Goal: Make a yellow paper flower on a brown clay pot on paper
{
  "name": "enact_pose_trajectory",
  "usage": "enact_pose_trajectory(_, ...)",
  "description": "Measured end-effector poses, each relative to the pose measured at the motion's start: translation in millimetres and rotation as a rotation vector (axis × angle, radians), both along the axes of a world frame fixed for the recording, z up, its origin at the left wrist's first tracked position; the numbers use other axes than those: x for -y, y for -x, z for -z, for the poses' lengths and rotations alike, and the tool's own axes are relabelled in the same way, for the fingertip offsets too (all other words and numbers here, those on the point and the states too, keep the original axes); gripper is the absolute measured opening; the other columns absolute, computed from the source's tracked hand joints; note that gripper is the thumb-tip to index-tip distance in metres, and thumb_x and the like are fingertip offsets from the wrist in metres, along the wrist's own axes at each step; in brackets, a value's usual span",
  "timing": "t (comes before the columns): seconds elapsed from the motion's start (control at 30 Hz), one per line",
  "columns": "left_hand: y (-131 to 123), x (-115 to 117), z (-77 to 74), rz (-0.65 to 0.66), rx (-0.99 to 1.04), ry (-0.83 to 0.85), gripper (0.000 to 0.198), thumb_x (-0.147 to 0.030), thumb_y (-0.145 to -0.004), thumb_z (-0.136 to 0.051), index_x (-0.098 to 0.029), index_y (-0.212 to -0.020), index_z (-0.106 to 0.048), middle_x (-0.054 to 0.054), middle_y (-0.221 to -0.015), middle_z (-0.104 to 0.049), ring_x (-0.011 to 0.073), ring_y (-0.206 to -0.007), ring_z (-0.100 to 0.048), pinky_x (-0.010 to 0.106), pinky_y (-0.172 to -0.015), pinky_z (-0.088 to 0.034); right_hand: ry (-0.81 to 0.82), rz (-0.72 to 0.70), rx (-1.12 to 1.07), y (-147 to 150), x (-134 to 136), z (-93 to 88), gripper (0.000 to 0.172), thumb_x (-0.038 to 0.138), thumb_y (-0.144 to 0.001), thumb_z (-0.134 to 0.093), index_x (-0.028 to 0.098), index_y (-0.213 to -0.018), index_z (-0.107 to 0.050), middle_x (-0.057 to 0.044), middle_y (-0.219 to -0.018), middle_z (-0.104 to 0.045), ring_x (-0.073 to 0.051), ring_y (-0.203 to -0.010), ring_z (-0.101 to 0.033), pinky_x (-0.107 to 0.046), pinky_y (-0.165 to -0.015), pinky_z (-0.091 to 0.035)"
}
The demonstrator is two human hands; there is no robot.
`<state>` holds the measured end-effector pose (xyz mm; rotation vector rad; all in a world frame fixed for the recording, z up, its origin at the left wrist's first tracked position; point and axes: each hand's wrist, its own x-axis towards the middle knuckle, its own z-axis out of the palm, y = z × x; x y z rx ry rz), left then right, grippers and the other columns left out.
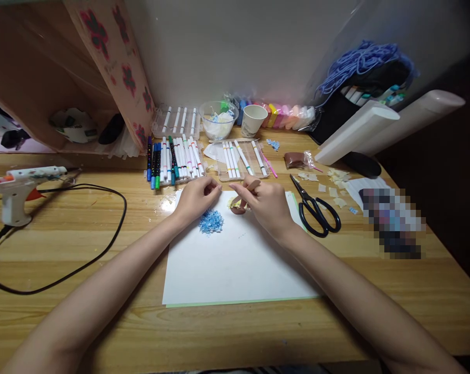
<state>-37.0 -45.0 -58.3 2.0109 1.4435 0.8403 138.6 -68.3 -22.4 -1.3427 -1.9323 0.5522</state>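
Observation:
White paper (235,265) lies on the wooden table with a green edge showing beneath it. On its upper left part sits a heap of blue shreds (211,222). My left hand (198,197) rests just above that heap, thumb and fingers pressed together; anything between them is too small to make out. My right hand (268,202) is closed on a brown stick (252,185). Under its fingertips are a small brown piece (238,209) and pale yellow bits (231,201), partly hidden by the hand.
Black-handled scissors (319,213) lie right of the paper, near scattered yellow scraps (339,176). Marker trays (180,179), a clear bowl (218,122) and a paper cup (254,120) stand behind. A glue gun (16,192) with a looped cord is at left.

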Motion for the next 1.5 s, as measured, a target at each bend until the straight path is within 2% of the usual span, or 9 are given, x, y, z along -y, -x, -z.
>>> enact_pose_trajectory(0.17,0.3,-0.1,-1.0,0.009,-0.004,-0.002,0.022,-0.031,-0.083,-0.049,-0.016,-0.071,-0.059,0.001,-0.067,-0.060,0.0126,-0.062,-0.052,0.024,-0.057,-0.035,-0.108,-0.048,0.137,-2.0,-3.3,2.4,0.044,0.048,-0.089,-0.045,0.018,-0.058,-0.055,-0.002,-0.050,-0.060,-0.014,-0.048,-0.059,-0.026,-0.049,-0.032)
enact_pose_trajectory(0.47,-0.4,-0.5,0.1,0.005,-0.026,-0.010,0.021,-0.031,-0.083,-0.049,-0.017,-0.069,-0.056,0.001,-0.069,-0.062,0.0133,-0.064,-0.053,0.024,-0.058,-0.035,-0.126,-0.065,0.009,-8.5,5.6,-7.6,0.043,0.042,-0.092,-0.042,0.020,-0.059,-0.057,-0.001,-0.057,-0.059,-0.013,-0.052,-0.057,-0.024,-0.051,-0.037)
enact_pose_trajectory(0.73,-0.1,-0.5,-2.1,0.015,-0.032,-0.003,0.022,-0.031,-0.083,-0.049,-0.016,-0.069,-0.057,0.001,-0.068,-0.061,0.0134,-0.063,-0.052,0.024,-0.057,-0.034,-0.159,-0.073,0.153,-5.0,4.8,1.7,0.039,0.039,-0.092,-0.043,0.021,-0.058,-0.049,0.001,-0.048,-0.056,-0.014,-0.049,-0.053,-0.026,-0.052,-0.033)
enact_pose_trajectory(1.03,-0.4,-0.4,-1.4,0.013,-0.031,-0.011,0.022,-0.032,-0.083,-0.049,-0.016,-0.068,-0.056,0.001,-0.067,-0.060,0.0129,-0.062,-0.051,0.024,-0.057,-0.033,-0.218,-0.059,0.219,-4.3,1.5,4.3,0.038,0.038,-0.093,-0.042,0.020,-0.060,-0.050,-0.002,-0.052,-0.061,-0.015,-0.053,-0.057,-0.026,-0.053,-0.033)
enact_pose_trajectory(1.33,0.7,-0.9,0.1,0.013,-0.048,-0.017,0.022,-0.031,-0.083,-0.049,-0.016,-0.069,-0.056,0.000,-0.066,-0.059,0.0128,-0.062,-0.051,0.024,-0.056,-0.033,-0.269,-0.046,0.219,-3.1,-0.7,10.0,0.037,0.036,-0.093,-0.043,0.019,-0.061,-0.051,-0.001,-0.050,-0.060,-0.014,-0.051,-0.057,-0.024,-0.052,-0.033)
enact_pose_trajectory(1.5,0.7,-1.1,0.9,0.008,-0.053,-0.011,0.021,-0.031,-0.082,-0.049,-0.016,-0.071,-0.058,0.000,-0.067,-0.059,0.0133,-0.063,-0.052,0.024,-0.057,-0.034,-0.262,-0.060,0.127,-5.2,1.4,1.8,0.036,0.032,-0.092,-0.045,0.018,-0.059,-0.051,0.001,-0.050,-0.056,-0.012,-0.049,-0.055,-0.023,-0.050,-0.033)
